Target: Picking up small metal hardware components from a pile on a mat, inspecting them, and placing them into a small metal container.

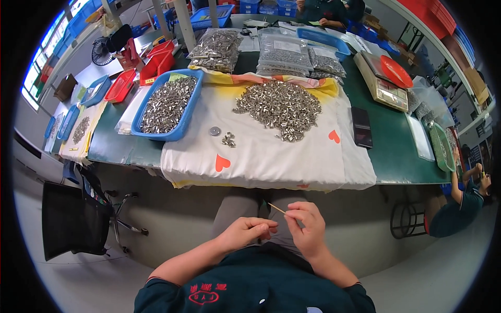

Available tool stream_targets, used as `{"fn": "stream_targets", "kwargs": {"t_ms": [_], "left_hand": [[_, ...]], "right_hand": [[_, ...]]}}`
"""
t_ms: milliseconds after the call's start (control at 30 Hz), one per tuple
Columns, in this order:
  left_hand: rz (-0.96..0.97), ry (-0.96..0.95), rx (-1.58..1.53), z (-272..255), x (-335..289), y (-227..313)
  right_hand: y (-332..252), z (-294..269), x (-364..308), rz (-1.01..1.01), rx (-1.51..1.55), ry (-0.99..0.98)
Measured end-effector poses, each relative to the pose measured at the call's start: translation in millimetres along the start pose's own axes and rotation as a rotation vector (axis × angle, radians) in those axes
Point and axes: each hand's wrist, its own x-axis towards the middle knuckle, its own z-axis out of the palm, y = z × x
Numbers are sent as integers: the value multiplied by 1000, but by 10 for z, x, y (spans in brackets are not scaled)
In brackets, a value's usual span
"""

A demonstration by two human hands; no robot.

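Note:
My right hand (307, 228) pinches a thin, pale wooden stick (277, 208) between thumb and fingers, above my lap. Facing it, my left hand (246, 232) is closed with its fingertips together; whatever they hold, if anything, is too small to tell. Both hands are on the near side of the table edge. Beyond them lies a white cloth (250, 167) with red hearts, bearing a large heap of small silvery metal cylinders (282, 107). A little cluster of the same pieces (228, 139) sits left of the heap, beside a round grey metal disc (214, 131).
A blue basket (136, 127) full of metal pieces stands left of the heap. Bagged parts (284, 52) are piled behind. On the right are a black phone (361, 127), a scale (383, 83) and a green basket (442, 151). A co-worker (462, 201) sits at far right; an office chair (73, 216) stands left.

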Motion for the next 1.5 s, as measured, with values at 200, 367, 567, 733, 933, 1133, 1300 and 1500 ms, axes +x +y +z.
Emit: {"fn": "stream_targets", "kwargs": {"t_ms": [200, 367, 567, 733, 933, 1133, 1300, 1500], "left_hand": [[55, -22, -483, -32, 129, -152], [97, 58, -510, -53, 132, -141], [546, 293, 201, -92, 148, -108], [553, 318, 374, -126, 78, -42], [547, 319, 436, -138, 52, -26], [478, 308, 438, -110, 66, -25], [629, 263, 480, -116, 108, -99], [606, 291, 515, -83, 100, -101]], "right_hand": [[-53, 190, -57, -113, 0, -72], [-39, 338, -71, -88, 2, -17], [-41, 393, -130, 52, -12, -64], [-11, 423, -215, 220, 58, -125], [-7, 441, -259, 354, 176, -138], [36, 418, -312, 457, 214, -148], [13, 382, -304, 497, 250, -164], [1, 344, -269, 517, 253, -179]]}}
